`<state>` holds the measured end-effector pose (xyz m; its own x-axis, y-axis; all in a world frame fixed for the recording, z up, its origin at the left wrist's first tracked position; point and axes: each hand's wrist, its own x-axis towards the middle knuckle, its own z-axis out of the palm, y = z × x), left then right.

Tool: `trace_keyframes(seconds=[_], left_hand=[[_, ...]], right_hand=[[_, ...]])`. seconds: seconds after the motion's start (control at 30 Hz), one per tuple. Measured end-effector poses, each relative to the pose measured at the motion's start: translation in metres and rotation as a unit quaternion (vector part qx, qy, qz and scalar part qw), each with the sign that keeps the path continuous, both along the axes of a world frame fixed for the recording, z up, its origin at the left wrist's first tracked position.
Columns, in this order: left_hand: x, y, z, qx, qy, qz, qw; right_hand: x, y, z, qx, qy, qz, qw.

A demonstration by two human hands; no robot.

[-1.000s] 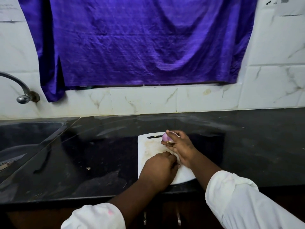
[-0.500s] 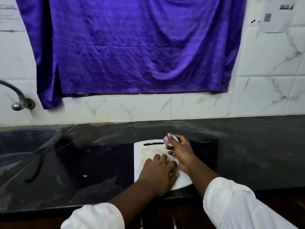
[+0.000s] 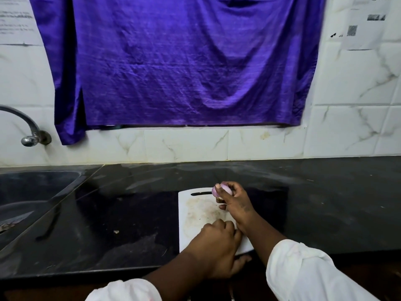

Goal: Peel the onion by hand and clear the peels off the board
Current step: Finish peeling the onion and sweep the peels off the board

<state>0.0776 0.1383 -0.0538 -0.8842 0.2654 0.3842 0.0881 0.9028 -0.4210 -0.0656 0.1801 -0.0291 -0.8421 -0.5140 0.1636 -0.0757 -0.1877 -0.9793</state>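
Left hand (image 3: 217, 248) has dragged back to the near edge of the white plastic cutting board (image 3: 195, 213), fingers curled now, can't tell if any peels are inside. Right hand (image 3: 236, 205) grips the small peeled purple onion (image 3: 221, 190) over the board's far edge, centre frame. I'd say the clearing's nearly done.

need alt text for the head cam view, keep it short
A person's right hand holds a purple onion at the far end of a white cutting board on a black counter; the left hand rests, fingers curled, on its near end. Purple cloth hangs behind.
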Motion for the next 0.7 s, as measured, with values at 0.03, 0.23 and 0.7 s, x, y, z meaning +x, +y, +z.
trace_keyframes(seconds=[0.03, 0.23, 0.7], left_hand=[[0.0, 0.002, -0.001, -0.023, 0.002, 0.003, 1.0], [0.005, 0.008, -0.004, -0.078, 0.03, -0.002, 0.996], [0.016, -0.002, -0.009, -0.07, 0.068, -0.055, 0.994]], right_hand=[[0.0, 0.0, 0.0, 0.001, 0.003, -0.001, 1.0], [0.002, 0.002, -0.003, 0.009, 0.008, 0.003, 1.0], [0.023, 0.012, 0.004, -0.01, -0.006, 0.012, 1.0]])
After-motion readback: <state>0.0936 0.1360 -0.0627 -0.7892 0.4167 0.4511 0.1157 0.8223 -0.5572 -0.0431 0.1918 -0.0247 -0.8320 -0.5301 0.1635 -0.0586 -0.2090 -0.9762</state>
